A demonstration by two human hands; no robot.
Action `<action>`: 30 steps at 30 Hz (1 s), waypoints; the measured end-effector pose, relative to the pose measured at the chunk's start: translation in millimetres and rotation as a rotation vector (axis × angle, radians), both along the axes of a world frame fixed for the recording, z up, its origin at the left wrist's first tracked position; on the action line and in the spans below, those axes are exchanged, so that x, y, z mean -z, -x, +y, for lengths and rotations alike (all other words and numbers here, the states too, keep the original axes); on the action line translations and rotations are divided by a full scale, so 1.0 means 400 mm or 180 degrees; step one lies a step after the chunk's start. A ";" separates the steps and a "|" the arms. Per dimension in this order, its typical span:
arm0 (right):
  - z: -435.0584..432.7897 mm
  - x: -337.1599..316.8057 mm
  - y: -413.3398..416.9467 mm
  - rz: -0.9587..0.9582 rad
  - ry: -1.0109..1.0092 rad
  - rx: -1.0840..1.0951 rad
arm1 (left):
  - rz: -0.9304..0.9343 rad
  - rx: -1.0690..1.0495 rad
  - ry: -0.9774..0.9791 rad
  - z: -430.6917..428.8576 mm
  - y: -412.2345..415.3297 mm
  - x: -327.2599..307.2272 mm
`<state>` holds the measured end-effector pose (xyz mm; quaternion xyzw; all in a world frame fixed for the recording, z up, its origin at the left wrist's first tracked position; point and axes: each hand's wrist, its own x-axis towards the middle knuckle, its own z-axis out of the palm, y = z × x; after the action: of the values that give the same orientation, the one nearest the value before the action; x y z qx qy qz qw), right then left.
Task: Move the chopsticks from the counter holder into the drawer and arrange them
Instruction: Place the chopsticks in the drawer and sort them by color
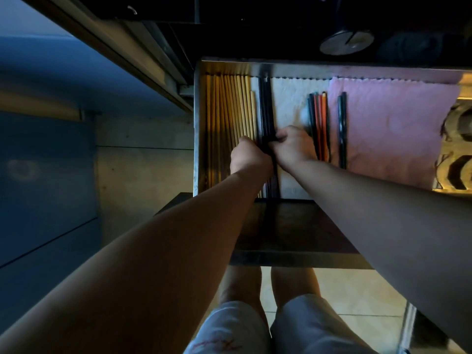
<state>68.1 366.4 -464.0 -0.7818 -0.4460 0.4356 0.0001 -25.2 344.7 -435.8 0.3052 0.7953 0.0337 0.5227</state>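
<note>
An open metal drawer [332, 66] lies below me. A row of several pale wooden chopsticks [229, 106] fills its left side. Beside them lies a bundle of black chopsticks [265, 106]. My left hand [249, 155] and my right hand [292, 145] meet over the near part of that bundle, fingers curled round it. Further right lie several red, orange and dark chopsticks [319, 118] and a dark pair [341, 123].
A white cloth [288, 98] and a pink cloth [396, 129] line the drawer floor. A patterned object [457, 154] sits at the drawer's right end. A round metal base [346, 42] stands on the dark counter behind. A lower dark drawer front [293, 236] juts out beneath.
</note>
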 end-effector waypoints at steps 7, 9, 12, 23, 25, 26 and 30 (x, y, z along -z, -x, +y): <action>-0.014 -0.018 -0.023 0.0162 0.0104 0.0389 | 0.0805 0.2871 -0.0652 -0.027 0.006 0.002; -0.017 -0.013 -0.022 0.0442 0.0132 0.0438 | 0.0799 0.3508 -0.0540 -0.027 0.021 0.016; -0.016 -0.004 -0.017 0.0651 0.0190 0.0527 | 0.0873 0.3797 -0.0415 -0.031 0.045 0.023; -0.023 -0.008 -0.039 0.0448 0.0151 0.0417 | 0.0951 0.3576 -0.0387 -0.051 0.039 0.024; -0.026 -0.010 -0.073 0.0379 0.0095 0.0443 | 0.0981 0.3421 -0.0501 -0.053 0.015 0.021; -0.028 -0.011 -0.094 0.0357 0.0031 0.0423 | 0.0973 0.3354 -0.0589 -0.053 0.002 0.020; -0.031 -0.001 -0.184 0.0314 -0.0121 0.0488 | 0.0807 0.3116 -0.0874 -0.046 -0.067 0.007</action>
<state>141.5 354.1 -463.6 -0.7911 -0.3925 0.4638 0.0702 1.5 326.3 -438.5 0.7086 0.6048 -0.1477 0.3320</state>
